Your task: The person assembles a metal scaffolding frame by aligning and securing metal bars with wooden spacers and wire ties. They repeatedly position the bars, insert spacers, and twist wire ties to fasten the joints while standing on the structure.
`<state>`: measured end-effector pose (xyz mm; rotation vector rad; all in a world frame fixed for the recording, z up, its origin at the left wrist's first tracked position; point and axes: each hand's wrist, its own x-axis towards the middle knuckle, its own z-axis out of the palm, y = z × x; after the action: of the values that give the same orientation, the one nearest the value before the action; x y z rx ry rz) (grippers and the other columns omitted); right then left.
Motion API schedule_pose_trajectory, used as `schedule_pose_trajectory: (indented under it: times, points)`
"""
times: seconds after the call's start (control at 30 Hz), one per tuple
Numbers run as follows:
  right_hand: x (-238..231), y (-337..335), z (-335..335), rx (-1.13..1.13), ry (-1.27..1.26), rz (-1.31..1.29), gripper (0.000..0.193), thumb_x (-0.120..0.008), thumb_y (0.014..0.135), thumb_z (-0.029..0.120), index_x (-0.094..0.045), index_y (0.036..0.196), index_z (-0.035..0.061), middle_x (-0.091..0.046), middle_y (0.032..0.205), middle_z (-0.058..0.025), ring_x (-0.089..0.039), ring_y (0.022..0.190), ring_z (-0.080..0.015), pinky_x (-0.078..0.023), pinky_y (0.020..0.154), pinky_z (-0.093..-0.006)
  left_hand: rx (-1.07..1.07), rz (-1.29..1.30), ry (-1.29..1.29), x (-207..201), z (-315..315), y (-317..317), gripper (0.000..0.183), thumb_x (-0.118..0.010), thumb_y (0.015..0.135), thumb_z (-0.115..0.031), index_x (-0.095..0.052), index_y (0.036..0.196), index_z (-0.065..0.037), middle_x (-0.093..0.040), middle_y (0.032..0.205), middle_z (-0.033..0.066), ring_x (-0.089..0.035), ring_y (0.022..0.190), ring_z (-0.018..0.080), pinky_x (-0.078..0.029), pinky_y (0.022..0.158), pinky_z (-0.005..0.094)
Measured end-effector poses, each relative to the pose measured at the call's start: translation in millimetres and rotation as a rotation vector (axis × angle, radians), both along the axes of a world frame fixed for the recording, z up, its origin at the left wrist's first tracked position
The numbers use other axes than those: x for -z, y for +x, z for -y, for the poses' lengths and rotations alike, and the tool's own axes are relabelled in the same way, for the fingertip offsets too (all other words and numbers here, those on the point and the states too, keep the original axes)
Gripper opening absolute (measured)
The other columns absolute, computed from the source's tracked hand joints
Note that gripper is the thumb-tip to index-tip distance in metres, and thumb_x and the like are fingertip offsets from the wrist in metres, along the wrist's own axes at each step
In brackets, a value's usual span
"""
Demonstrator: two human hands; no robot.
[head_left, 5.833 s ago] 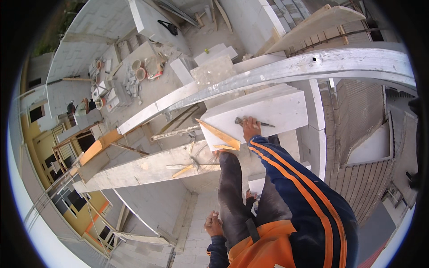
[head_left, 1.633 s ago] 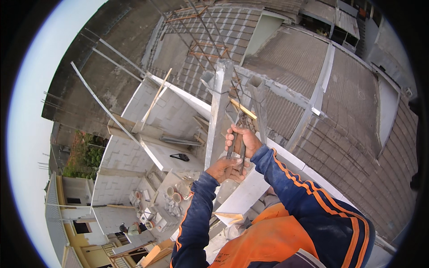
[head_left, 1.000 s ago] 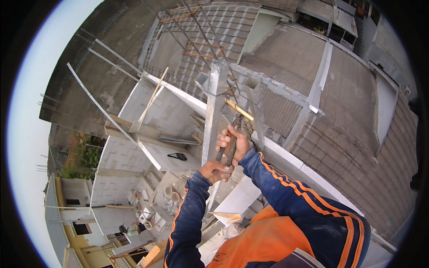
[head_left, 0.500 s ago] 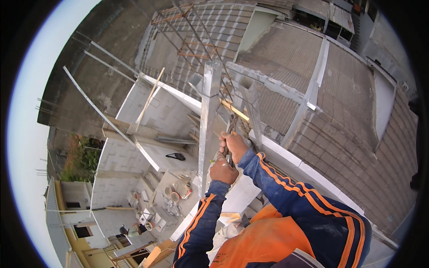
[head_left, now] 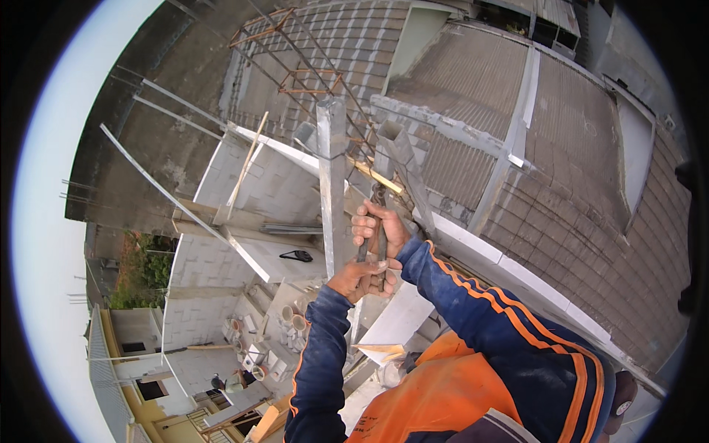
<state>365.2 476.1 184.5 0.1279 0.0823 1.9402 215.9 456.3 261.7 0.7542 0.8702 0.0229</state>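
Observation:
Both my hands are on a pair of dark metal pincers (head_left: 381,247), whose jaws point away from me at a wire-bound spot between metal posts. My right hand (head_left: 390,230) is closed round the handles near the jaws. Lower down, my left hand (head_left: 360,280) grips the handle ends. To the left of the hands stands a shiny metal post (head_left: 331,177), and a grey metal channel (head_left: 405,162) leans on the right. Thin wire runs round them. A short yellowish wood strip (head_left: 375,176) lies just beyond the jaws; what the jaws bite cannot be made out.
A rusty rebar cage (head_left: 310,77) rises beyond the posts. White block walls (head_left: 517,277) run along the right, beside tiled roofs (head_left: 569,244). Far below on the left lie buckets (head_left: 298,323) and rubble. A black object (head_left: 295,255) rests on a white ledge.
My hands have shifted on the pincers: the left has turned palm upward at the handle ends, and the right has loosened its fingers somewhat. The view has tilted slightly.

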Motion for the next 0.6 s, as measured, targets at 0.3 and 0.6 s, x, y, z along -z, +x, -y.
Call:
schedule_pose_trajectory:
  times: [0.3,0.6]
  points:
    - [4.5,24.5,8.5,-0.182,-0.075,0.320,0.027,-0.050,0.102,0.033,-0.053,0.090,0.0091,-0.044,0.066,0.0034,-0.048,0.059,-0.0154,-0.049,0.068,-0.0391,-0.048,-0.329,0.500,26.2,21.3,14.3,0.062,-0.083,0.077,-0.035,-0.058,0.113,0.009,-0.067,0.088,0.0120,-0.068,0.069,0.0171,-0.055,0.062,0.0261]
    - [9.6,38.5,9.1,-0.247,-0.085,0.512,0.027,-0.051,0.101,0.032,-0.053,0.091,0.0067,-0.045,0.066,0.0025,-0.051,0.059,-0.0174,-0.050,0.066,-0.0396,0.147,-0.439,0.852,35.8,26.6,25.1,0.068,-0.079,0.076,-0.052,-0.064,0.099,0.010,-0.067,0.072,0.0087,-0.065,0.067,0.0156,-0.050,0.061,0.0304]
